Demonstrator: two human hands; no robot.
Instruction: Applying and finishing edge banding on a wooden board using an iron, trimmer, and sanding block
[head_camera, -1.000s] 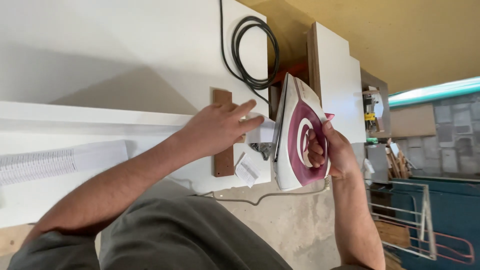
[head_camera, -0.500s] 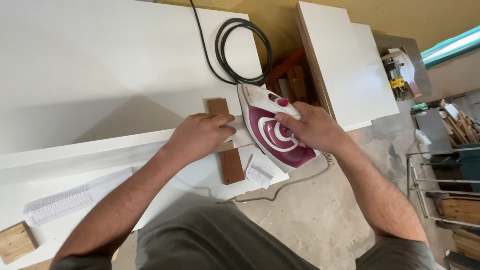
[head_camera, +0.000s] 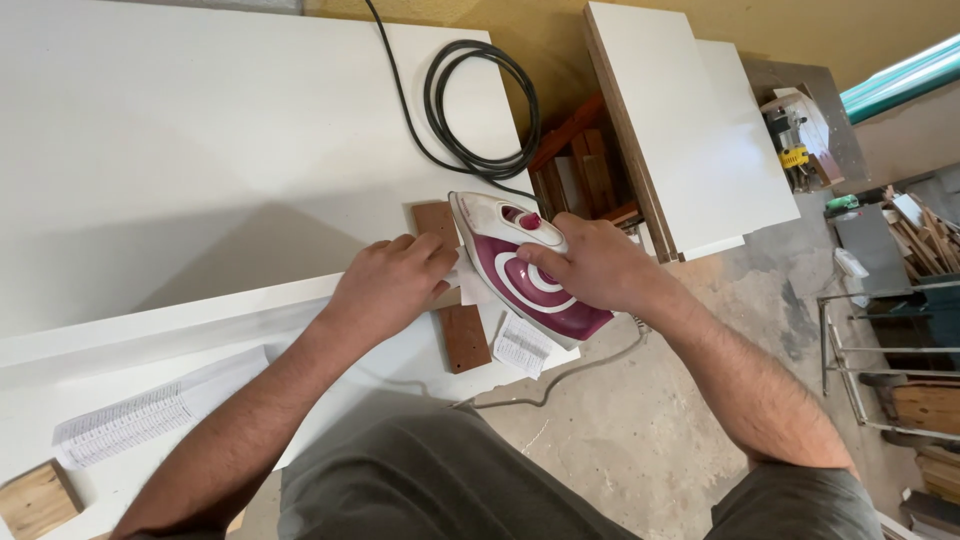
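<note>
Head view, looking down on a white workbench (head_camera: 200, 150). The right hand (head_camera: 590, 265) is closed around the handle of a white and magenta clothes iron (head_camera: 520, 265), which lies flat at the near right corner of the bench, its tip pointing away from the person. The left hand (head_camera: 390, 285) rests palm down just beside the iron, fingers curled onto a white strip (head_camera: 180, 325) that runs along the near edge of the bench; it presses rather than grasps. A brown wooden slat (head_camera: 465, 338) lies under both hand and iron, its ends showing beyond them on either side. A small printed paper tag (head_camera: 522, 347) hangs at the bench edge below the iron.

To the left the bench surface is broad and bare, save for a printed paper strip (head_camera: 140, 420) and a wooden block (head_camera: 35, 500) at the near left corner. A coiled black cable (head_camera: 480, 110) sits beyond the iron, near the right edge. Past that edge stand white panels (head_camera: 690, 120) on end, then a concrete floor (head_camera: 620, 440) with a metal rack (head_camera: 880, 350) and stacked timber offcuts at far right.
</note>
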